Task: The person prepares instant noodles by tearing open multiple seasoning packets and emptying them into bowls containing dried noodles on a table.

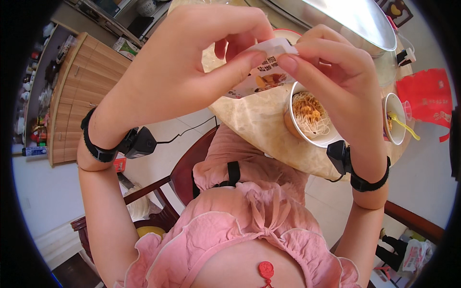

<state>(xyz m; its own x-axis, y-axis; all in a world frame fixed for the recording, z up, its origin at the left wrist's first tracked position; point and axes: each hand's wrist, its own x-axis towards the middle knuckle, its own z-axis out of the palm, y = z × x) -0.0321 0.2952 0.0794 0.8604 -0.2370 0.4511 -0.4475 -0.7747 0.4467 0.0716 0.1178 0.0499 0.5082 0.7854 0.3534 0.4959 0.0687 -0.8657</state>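
A small printed food sachet (271,77) is held up over the table between both hands. My left hand (212,50) pinches its upper left part between thumb and fingers. At the serrated top corner, my right hand (335,64) grips the sachet between thumb and forefinger. Whether the sachet is torn there is not clear. Below my right hand stands a paper bowl (288,120) of thin dry noodles (310,115) with orange-brown crumbs on top. Part of the bowl's right side is hidden behind my right hand and wrist.
A second paper tub (396,126) with a yellow plastic fork (407,126) stands at the right of the marble-patterned table (245,111), beside a red bag (426,99). A large metal pan or lid (360,21) lies at the back. A wooden chair (180,162) is at my left.
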